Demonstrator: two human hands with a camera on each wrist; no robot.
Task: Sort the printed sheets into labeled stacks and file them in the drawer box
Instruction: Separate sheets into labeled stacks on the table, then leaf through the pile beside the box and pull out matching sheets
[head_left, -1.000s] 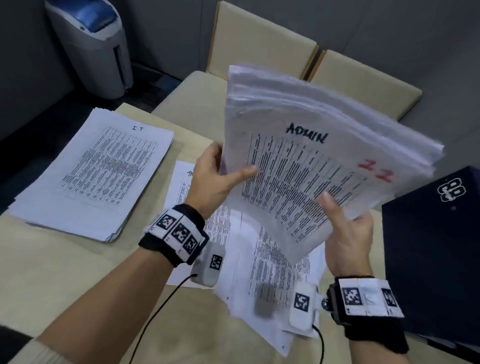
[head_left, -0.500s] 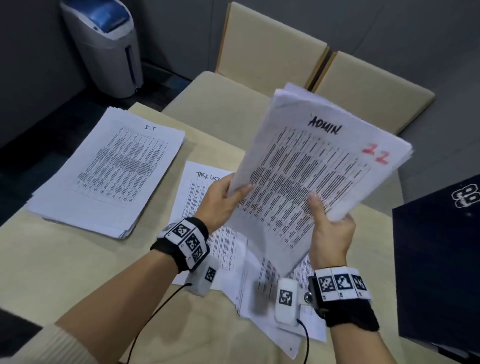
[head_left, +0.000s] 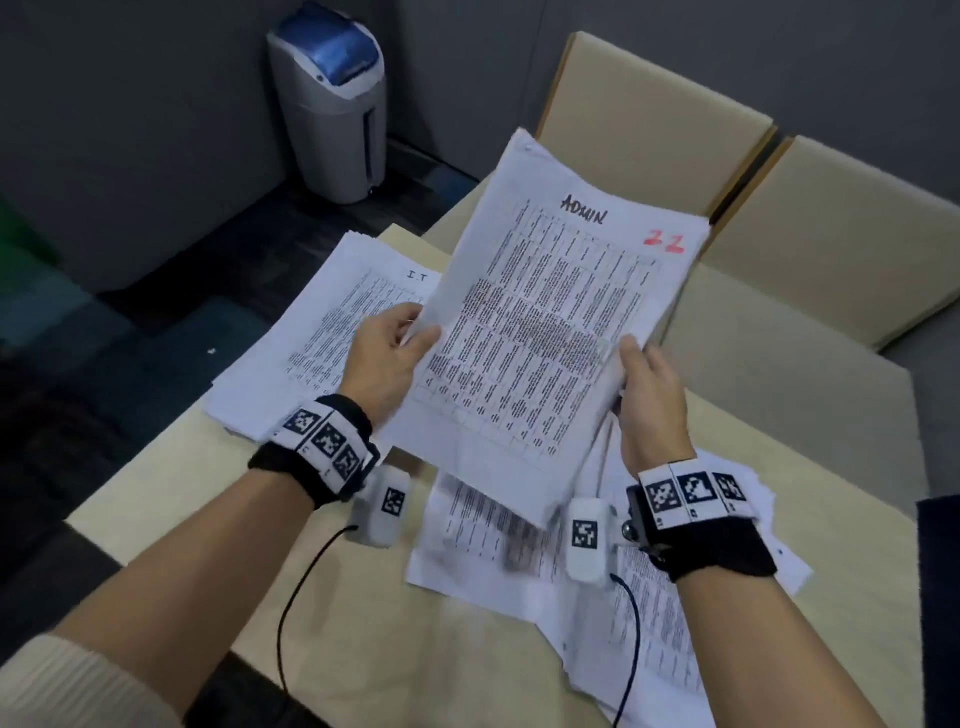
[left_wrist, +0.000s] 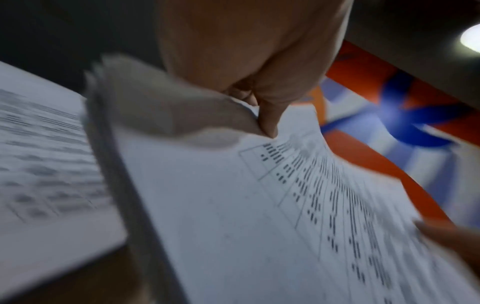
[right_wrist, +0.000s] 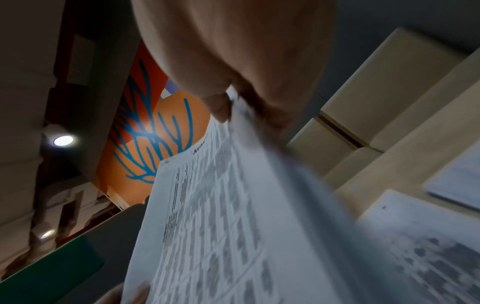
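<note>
Head view, ADMIN stack (head_left: 545, 332): held tilted above the table (head_left: 156, 499), marked "ADMIN" in black and "22" in red.
Head view, left hand (head_left: 384, 358): grips the stack's left edge, thumb on top.
Head view, right hand (head_left: 649, 400): grips its right edge.
Head view, IT stack (head_left: 332, 332): flat on the table, partly under the held stack.
Head view, loose sheets (head_left: 649, 597): spread below the wrists.
Left wrist view: thumb pressed on the ADMIN stack (left_wrist: 259, 205); blurred.
Right wrist view: thumb and fingers pinch the ADMIN stack (right_wrist: 221, 216).
</note>
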